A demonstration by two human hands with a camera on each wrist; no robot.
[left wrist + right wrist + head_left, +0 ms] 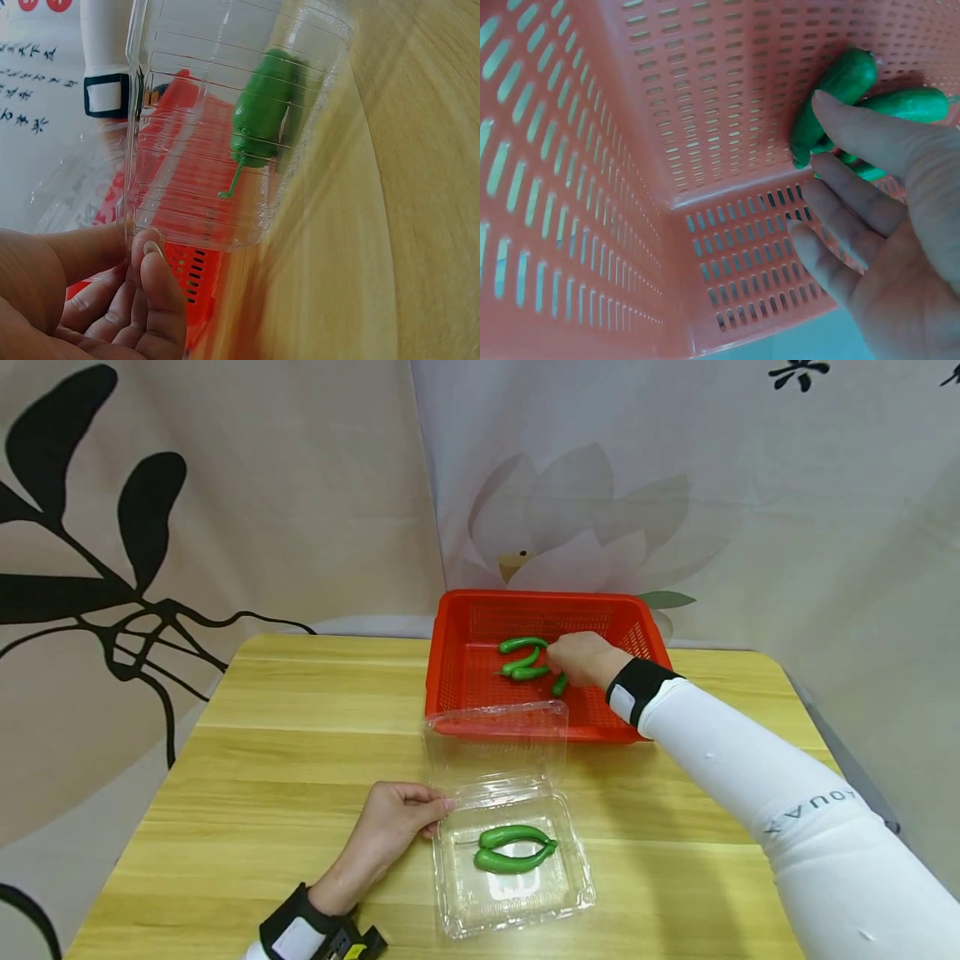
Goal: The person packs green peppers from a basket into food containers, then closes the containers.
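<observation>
Green peppers (513, 864) lie in the near clear container (517, 926) — the left hand (393, 821) pinches its left edge, likely for steadiness. The right hand (583, 658) curves around more peppers (838, 81) in the far basket (540, 596) — gripping or not, I cannot tell.

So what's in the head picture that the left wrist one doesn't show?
Only the head view shows the peppers in the basket and the black leaves. Only the left wrist view shows black writing and red circles. Both show the basket, the clear box with green pepper inside, and the left hand pinching the box's edge.
</observation>
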